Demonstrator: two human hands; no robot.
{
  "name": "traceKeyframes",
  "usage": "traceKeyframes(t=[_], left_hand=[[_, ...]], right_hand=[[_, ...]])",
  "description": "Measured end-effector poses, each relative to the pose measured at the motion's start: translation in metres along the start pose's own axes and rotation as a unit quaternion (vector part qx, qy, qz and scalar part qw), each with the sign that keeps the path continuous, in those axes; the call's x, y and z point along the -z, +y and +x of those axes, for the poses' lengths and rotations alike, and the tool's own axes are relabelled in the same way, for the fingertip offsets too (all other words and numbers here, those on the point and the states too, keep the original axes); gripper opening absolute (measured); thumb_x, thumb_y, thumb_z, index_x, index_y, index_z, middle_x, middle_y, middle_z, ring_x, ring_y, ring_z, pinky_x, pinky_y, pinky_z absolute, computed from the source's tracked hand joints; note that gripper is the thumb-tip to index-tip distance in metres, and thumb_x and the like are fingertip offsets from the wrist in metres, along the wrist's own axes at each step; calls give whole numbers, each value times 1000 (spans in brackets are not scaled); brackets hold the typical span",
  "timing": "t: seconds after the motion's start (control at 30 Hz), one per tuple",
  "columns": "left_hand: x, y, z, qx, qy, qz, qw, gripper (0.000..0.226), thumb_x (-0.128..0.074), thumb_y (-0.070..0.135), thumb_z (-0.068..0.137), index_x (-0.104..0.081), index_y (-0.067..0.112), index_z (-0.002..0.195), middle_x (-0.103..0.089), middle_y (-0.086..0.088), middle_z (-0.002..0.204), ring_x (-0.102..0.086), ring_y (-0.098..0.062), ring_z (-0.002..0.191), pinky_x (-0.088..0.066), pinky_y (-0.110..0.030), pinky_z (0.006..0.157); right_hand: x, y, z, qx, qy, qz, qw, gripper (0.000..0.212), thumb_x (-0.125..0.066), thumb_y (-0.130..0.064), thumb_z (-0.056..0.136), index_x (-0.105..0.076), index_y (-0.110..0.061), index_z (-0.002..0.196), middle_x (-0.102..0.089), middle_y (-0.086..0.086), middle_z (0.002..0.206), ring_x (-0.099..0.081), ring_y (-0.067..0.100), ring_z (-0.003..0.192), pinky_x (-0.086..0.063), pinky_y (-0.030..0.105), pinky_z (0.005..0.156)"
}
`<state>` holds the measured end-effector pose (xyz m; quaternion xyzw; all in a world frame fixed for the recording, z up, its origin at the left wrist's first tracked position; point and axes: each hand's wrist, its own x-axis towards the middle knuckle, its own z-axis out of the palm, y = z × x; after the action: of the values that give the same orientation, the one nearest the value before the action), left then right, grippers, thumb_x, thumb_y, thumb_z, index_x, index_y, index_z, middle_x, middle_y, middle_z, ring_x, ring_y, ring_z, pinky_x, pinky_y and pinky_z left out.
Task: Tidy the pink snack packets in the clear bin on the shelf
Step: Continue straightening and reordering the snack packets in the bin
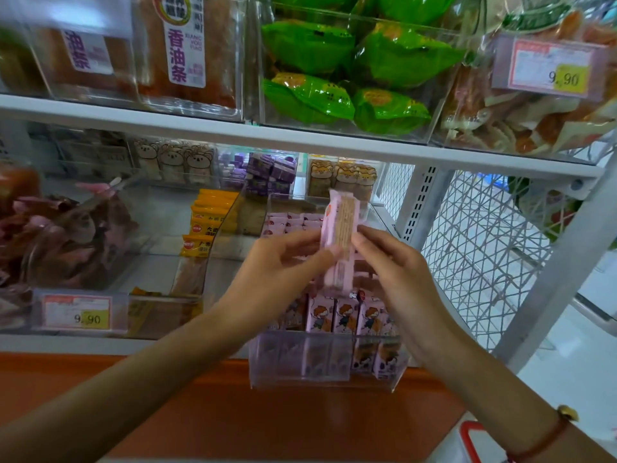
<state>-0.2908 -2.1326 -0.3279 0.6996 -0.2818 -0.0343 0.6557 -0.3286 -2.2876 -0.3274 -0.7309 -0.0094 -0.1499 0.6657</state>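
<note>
Spanning the width of the view, a white metal shelf (300, 142) carries clear bins of green packets (350, 71) and orange-brown snacks, with a 9.90 price tag (551, 66) at upper right; an orange ledge (200, 396) runs along the front of the lower level, and a white wire mesh panel (474, 235) closes the right end. On the lower level, the clear bin (320, 379) sits at the front edge, with pink snack packets (347, 317) standing upright in a row behind its front wall (more pink packets lie toward its rear). One pink snack packet (340, 238) is held above the bin, its long axis near vertical, upper end tilted slightly away. The left hand (280, 269) pinches its left edge between thumb and fingers; the right hand (390, 265) pinches its right edge likewise. Yellow packets (207, 222) occupy the adjacent bin to the left.
</note>
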Motion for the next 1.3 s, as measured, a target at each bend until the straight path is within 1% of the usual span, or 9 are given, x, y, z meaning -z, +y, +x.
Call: traceKeyframes(t=[0.07, 0.17, 0.3, 0.5, 0.7, 0.97, 1.07, 1.17, 1.3], left_hand=[[-1, 3, -1, 79, -26, -93, 992, 16, -64, 37, 73, -75, 31, 83, -75, 3, 84, -72, -8, 75, -55, -15, 58], [-1, -1, -1, 117, -35, -105, 987, 15, -64, 31, 78, -73, 26, 89, -75, -1, 84, -71, -7, 73, -52, -13, 56], [1, -4, -1, -10, -13, 18, 1000, 29, -70, 17, 80, -62, 36, 100, -71, 24, 88, -66, 8, 85, -48, -4, 64], [2, -5, -2, -108, 48, 109, 987, 43, -74, 16, 77, -56, 42, 105, -64, 27, 101, -61, 10, 98, -47, -5, 80], [2, -5, 1, -9, 43, -82, 996, 18, -53, 19, 94, -57, 32, 106, -72, 17, 97, -69, 0, 90, -52, -10, 66], [7, -4, 6, 49, 20, -154, 987, 34, -40, 12, 100, -61, 39, 99, -71, 9, 108, -67, -8, 102, -57, -25, 83], [10, -2, 6, 43, 40, -143, 988, 20, -53, 23, 94, -61, 24, 112, -73, 5, 101, -70, -9, 95, -57, -20, 70], [12, 0, 4, 37, 83, -123, 988, 51, -68, 39, 69, -57, 15, 113, -74, 1, 94, -72, -8, 84, -54, -16, 62], [6, -1, 1, 33, 101, -79, 991, 66, -74, 45, 57, -55, 16, 113, -71, 1, 101, -71, -7, 85, -56, -18, 63]], right_hand=[[2, 2, 1, -23, 0, 6, 1000, 32, -58, -30, 90, -62, -17, 119, -73, 1, 94, -71, 12, 84, -56, 22, 70], [2, 5, 2, -46, -4, 11, 999, 33, -58, -29, 90, -59, -20, 121, -73, 0, 94, -71, 12, 83, -55, 22, 71], [1, 4, 2, 12, -27, 15, 999, 48, -54, -9, 92, -49, -42, 127, -66, -3, 116, -61, 14, 109, -46, 41, 99], [2, 4, -1, 86, -47, 15, 995, 48, -58, -4, 89, -52, -37, 123, -67, -7, 115, -61, 6, 110, -50, 30, 92], [-4, 5, -6, 82, -79, -87, 990, 62, -71, -32, 77, -41, -37, 132, -59, -19, 116, -62, -5, 98, -51, 10, 74], [-15, 0, -13, 188, 6, -180, 966, 44, -75, -18, 79, -60, -25, 119, -60, -10, 124, -57, 10, 113, -51, 38, 93], [-13, -2, -11, 153, -27, -135, 978, 42, -69, -17, 83, -57, -26, 122, -63, -9, 120, -63, 6, 103, -55, 27, 84], [-13, -2, -13, 81, -82, -71, 991, 48, -68, -35, 78, -53, -32, 123, -66, -11, 112, -66, 2, 94, -54, 17, 78], [-16, 1, -12, 81, -27, -94, 992, 40, -71, -36, 76, -56, -30, 112, -67, -10, 103, -66, 1, 85, -53, 16, 66]])
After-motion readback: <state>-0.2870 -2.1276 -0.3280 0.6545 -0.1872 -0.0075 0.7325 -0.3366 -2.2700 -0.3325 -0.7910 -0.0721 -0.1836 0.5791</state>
